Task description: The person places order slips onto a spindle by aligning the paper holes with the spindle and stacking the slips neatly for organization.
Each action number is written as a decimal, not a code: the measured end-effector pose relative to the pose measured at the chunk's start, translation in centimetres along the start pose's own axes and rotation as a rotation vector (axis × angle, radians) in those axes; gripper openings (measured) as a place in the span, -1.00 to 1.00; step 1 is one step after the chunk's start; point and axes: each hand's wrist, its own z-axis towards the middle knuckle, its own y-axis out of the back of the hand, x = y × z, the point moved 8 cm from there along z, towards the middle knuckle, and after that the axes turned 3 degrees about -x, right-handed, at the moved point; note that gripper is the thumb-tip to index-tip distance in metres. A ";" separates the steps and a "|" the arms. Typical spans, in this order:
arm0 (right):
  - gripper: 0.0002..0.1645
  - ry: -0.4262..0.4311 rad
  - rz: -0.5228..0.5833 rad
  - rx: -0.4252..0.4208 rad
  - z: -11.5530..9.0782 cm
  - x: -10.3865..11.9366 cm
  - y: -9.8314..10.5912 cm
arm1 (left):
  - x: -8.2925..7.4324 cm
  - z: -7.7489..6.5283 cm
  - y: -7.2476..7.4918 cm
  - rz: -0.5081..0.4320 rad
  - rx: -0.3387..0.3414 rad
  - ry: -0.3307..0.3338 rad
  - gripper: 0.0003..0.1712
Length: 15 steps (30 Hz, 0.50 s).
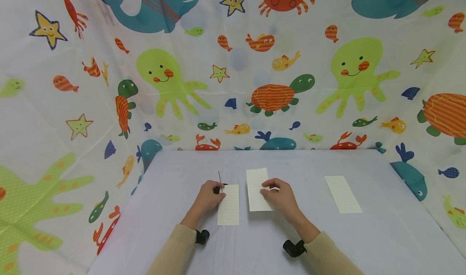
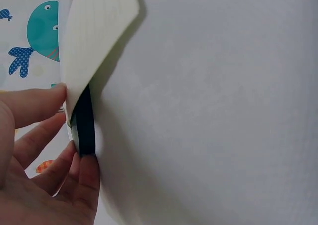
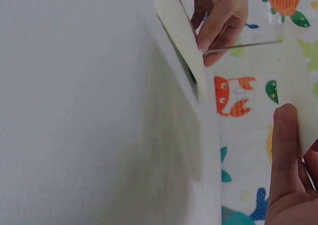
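Left hand (image 1: 206, 198) fingers pinch left slip (image 1: 229, 210) at top plus a thin stick-like piece (image 1: 220, 178), right hand (image 1: 283, 199) fingers grip middle slip (image 1: 257, 191) above desk (image 1: 251, 250), right slip (image 1: 343, 194) lies apart; best keep pinches light, near edges, avoiding creases.

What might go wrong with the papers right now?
The thin, straight, dark object in the left hand, perhaps scissors, might poke or crease the lined cream paper rectangle near it. The other cream paper rectangle, pinched at one side by the right hand, might bend or slip.
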 end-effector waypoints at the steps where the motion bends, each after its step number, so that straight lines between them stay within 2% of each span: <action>1: -0.82 0.001 -0.003 -0.001 -0.1 0.2 -0.2 | 0.0 0.0 0.0 -0.001 -0.001 -0.002 -0.73; 7: -0.81 0.003 0.003 -0.003 -0.2 1.3 -1.2 | -0.1 0.1 0.0 0.013 0.001 -0.025 -0.73; 15: -0.81 0.032 0.087 0.002 -0.4 2.8 -2.3 | -0.2 -0.2 -0.1 0.029 0.002 -0.054 -0.70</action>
